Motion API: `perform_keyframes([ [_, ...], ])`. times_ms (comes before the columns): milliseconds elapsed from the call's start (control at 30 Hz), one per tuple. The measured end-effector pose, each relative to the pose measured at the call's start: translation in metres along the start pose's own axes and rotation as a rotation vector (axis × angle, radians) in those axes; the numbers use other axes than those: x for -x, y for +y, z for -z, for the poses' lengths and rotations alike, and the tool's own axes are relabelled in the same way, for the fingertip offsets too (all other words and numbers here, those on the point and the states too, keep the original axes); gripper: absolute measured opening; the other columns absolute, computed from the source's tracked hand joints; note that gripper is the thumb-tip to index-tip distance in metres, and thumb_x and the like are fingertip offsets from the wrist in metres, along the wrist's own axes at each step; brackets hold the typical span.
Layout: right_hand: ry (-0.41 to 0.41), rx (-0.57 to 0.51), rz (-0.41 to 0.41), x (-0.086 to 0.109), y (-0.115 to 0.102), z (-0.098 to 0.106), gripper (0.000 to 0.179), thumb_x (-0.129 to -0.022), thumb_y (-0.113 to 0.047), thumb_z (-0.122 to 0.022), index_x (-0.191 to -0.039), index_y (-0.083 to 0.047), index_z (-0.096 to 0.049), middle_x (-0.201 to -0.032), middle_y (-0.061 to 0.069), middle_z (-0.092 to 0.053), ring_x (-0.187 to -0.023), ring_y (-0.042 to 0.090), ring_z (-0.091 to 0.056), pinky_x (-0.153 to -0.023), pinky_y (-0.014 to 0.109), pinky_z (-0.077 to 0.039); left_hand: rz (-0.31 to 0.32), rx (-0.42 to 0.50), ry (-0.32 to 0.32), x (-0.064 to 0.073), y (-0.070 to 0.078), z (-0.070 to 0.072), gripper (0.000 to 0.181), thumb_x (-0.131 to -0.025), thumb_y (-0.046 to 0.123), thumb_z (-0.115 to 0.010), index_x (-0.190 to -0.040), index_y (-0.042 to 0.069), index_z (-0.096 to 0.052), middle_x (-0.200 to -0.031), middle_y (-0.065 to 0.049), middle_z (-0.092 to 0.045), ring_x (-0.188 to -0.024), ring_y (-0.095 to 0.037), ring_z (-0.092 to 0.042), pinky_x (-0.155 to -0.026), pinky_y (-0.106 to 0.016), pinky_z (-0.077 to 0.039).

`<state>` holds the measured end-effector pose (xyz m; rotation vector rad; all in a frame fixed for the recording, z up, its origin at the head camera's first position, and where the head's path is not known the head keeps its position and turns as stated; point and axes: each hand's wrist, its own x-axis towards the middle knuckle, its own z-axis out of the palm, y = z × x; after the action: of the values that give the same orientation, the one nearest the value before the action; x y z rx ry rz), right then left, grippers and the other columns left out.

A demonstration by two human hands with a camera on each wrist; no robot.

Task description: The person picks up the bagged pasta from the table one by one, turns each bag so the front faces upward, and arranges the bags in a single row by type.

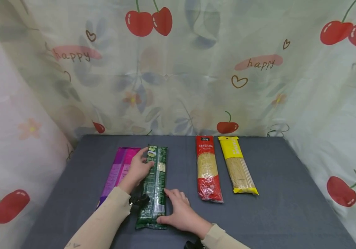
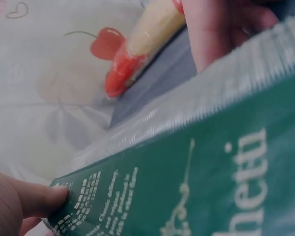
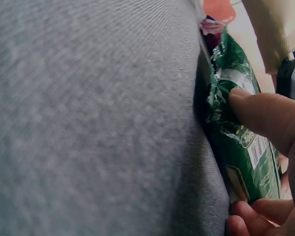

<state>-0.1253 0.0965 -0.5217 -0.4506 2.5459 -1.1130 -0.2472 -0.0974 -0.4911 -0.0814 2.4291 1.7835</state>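
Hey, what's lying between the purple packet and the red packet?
The green packet lies between the purple packet and the red packet, with the left hand and right hand gripping it; the head view shows this.

Pale printed curtains hang behind and on both sides of a dark grey cloth-covered table. Red cherries, brown hearts, "happy" lettering and faded leaves pattern them. Pink tinges the left side.

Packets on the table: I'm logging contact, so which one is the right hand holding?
The green packet, between the purple packet and red packet; the right hand grips it and touches no other.
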Motion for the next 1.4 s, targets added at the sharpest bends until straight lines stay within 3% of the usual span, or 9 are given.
perform_keyframes([
  [200,-0.016,-0.206,-0.046,0.002,0.001,0.007,0.095,-0.075,-0.054,-0.077,-0.151,-0.021,-0.03,-0.128,-0.003,-0.05,-0.115,0.02,-0.048,-0.09,0.044,-0.044,0.006,0.073,0.053,0.005,0.011,0.0,0.065,-0.093,0.009,-0.064,-0.15,0.029,-0.036,-0.142,-0.023,-0.042,-0.126,-0.036,-0.045,-0.083,-0.046,-0.049],
  [367,0.011,-0.344,-0.035,0.001,0.001,0.01,0.092,-0.081,-0.043,-0.077,-0.152,-0.017,-0.025,-0.123,0.003,-0.053,-0.106,0.02,-0.053,-0.087,0.042,-0.046,-0.016,0.102,0.061,0.012,0.025,0.001,0.065,-0.094,0.013,-0.063,-0.15,0.032,-0.035,-0.143,-0.021,-0.042,-0.086,-0.03,-0.06,-0.058,-0.036,-0.043],
  [467,0.031,-0.404,-0.023,0.001,0.002,0.011,0.091,-0.083,-0.038,-0.076,-0.152,-0.012,-0.024,-0.118,0.003,-0.054,-0.1,0.019,-0.054,-0.083,0.037,-0.048,-0.019,0.11,0.06,0.016,0.033,0.001,0.065,-0.095,0.014,-0.063,-0.15,0.032,-0.034,-0.143,-0.02,-0.041,-0.059,-0.02,-0.05,-0.051,-0.034,-0.04],
  [600,0.036,-0.518,-0.047,0.002,0.001,0.011,0.088,-0.085,-0.036,-0.075,-0.153,-0.017,-0.022,-0.125,0.01,-0.052,-0.102,0.02,-0.058,-0.082,0.037,-0.051,-0.007,0.122,0.063,0.019,0.04,0.002,0.065,-0.095,0.017,-0.063,-0.15,0.036,-0.033,-0.144,-0.019,-0.041,-0.045,-0.016,-0.04,-0.045,-0.033,-0.035],
  [833,0.012,-0.767,-0.018,0.001,0.0,0.007,0.087,-0.089,-0.023,-0.072,-0.155,-0.022,-0.016,-0.132,0.021,-0.052,-0.107,0.028,-0.062,-0.083,0.04,-0.053,-0.016,0.151,0.107,0.02,0.048,0.003,0.065,-0.095,0.015,-0.063,-0.149,0.035,-0.034,-0.144,-0.018,-0.041,-0.07,-0.02,-0.061,-0.051,-0.033,-0.04],
  [1000,0.052,-0.761,-0.011,0.002,0.0,0.008,0.085,-0.088,-0.02,-0.073,-0.155,-0.021,-0.019,-0.136,0.025,-0.047,-0.102,0.026,-0.062,-0.08,0.037,-0.053,-0.029,0.144,0.105,0.02,0.047,0.002,0.066,-0.095,0.014,-0.063,-0.151,0.03,-0.031,-0.137,-0.017,-0.048,-0.107,-0.029,-0.059,-0.066,-0.038,-0.047],
  [1133,0.066,-0.764,-0.005,0.003,-0.001,0.008,0.086,-0.088,-0.015,-0.072,-0.155,-0.019,-0.018,-0.128,0.021,-0.054,-0.093,0.025,-0.064,-0.076,0.034,-0.053,-0.05,0.111,0.079,0.02,0.043,0.0,0.069,-0.095,0.014,-0.062,-0.153,0.025,-0.027,-0.138,-0.018,-0.046,-0.126,-0.033,-0.045,-0.087,-0.048,-0.047],
  [1267,0.08,-0.777,-0.005,0.003,-0.002,0.007,0.086,-0.088,-0.01,-0.07,-0.155,-0.018,-0.017,-0.122,0.017,-0.056,-0.088,0.022,-0.064,-0.073,0.032,-0.053,-0.086,0.051,0.068,0.02,0.039,-0.003,0.077,-0.093,0.015,-0.065,-0.155,0.02,-0.021,-0.145,-0.023,-0.037,-0.133,-0.037,-0.036,-0.098,-0.053,-0.041],
  [1400,0.105,-0.762,-0.009,0.002,-0.002,0.008,0.085,-0.089,-0.01,-0.069,-0.155,-0.02,-0.015,-0.122,0.017,-0.053,-0.084,0.021,-0.061,-0.07,0.031,-0.052,-0.133,0.03,0.035,0.019,0.034,-0.009,0.084,-0.09,0.011,-0.068,-0.156,0.016,-0.016,-0.145,-0.022,-0.039,-0.127,-0.037,-0.045,-0.096,-0.05,-0.045],
])
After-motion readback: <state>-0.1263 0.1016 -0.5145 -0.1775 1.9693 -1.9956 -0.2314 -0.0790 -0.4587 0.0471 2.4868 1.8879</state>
